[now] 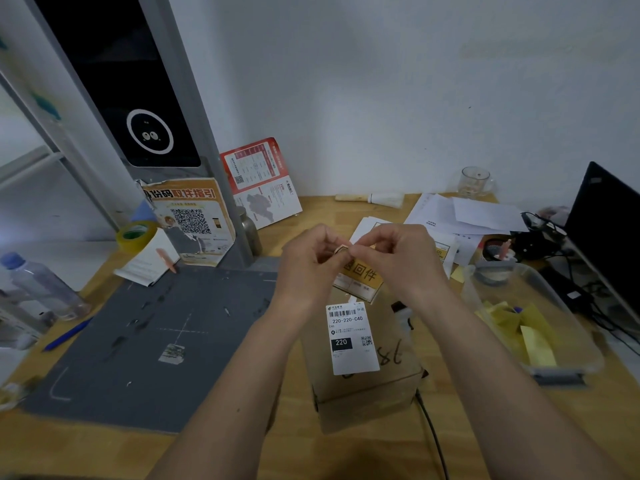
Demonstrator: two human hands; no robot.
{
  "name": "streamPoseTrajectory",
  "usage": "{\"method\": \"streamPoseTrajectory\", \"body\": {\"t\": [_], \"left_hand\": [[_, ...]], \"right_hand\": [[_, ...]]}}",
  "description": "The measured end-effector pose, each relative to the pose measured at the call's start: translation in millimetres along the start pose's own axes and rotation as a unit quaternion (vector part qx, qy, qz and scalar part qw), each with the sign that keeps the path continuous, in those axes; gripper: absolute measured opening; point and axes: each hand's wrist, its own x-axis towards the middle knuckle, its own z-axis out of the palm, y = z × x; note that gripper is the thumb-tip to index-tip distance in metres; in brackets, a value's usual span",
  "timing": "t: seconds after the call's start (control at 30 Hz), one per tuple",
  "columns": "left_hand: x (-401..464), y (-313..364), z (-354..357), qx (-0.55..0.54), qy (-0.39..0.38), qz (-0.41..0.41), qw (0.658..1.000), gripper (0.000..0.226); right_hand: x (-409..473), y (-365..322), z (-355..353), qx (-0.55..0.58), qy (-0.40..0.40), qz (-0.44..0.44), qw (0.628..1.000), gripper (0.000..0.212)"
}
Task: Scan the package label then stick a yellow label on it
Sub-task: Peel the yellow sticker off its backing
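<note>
- Left hand (309,258) and right hand (391,250): fingers (358,249) pinched together on yellow rectangular paper label (360,276).
- Brown cardboard package (367,358) with white shipping label (350,337): on wooden counter (104,452), directly below fingers.

Tape roll (135,234) – glass mug (473,181)
</note>
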Motion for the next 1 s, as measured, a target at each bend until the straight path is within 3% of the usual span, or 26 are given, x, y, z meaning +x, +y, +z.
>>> {"method": "streamPoseTrajectory", "body": {"t": [0.1, 0.23, 0.33, 0.5, 0.7, 1.0], "left_hand": [[1.3, 2.1, -3.4, 0.009, -0.021, -0.001, 1.000, 0.010], [-2.3, 3.0, 1.9, 0.171, 0.126, 0.039, 0.977, 0.026], [-5.3, 3.7, 7.7, 0.088, 0.079, 0.062, 0.991, 0.023], [-9.4, 6.5, 9.2, -0.060, -0.037, -0.037, 0.997, 0.034], [-12.5, 11.4, 4.9, -0.118, -0.056, -0.040, 0.991, 0.037], [-8.2, 9.1, 12.4, -0.155, -0.002, -0.048, 0.987, 0.026]], "right_hand": [[2.9, -1.5, -3.3, 0.013, -0.022, -0.001, 1.000, 0.013], [6.6, 1.2, 2.6, 0.009, 0.009, 0.017, 1.000, 0.011], [7.1, -0.4, 8.4, 0.066, 0.026, 0.036, 0.997, 0.011], [4.4, -0.6, 9.0, 0.181, -0.002, 0.044, 0.983, 0.011], [3.7, 1.8, 6.9, 0.284, 0.018, 0.059, 0.957, 0.015], [3.3, 1.4, 5.5, 0.317, 0.032, 0.042, 0.947, 0.003]]}}
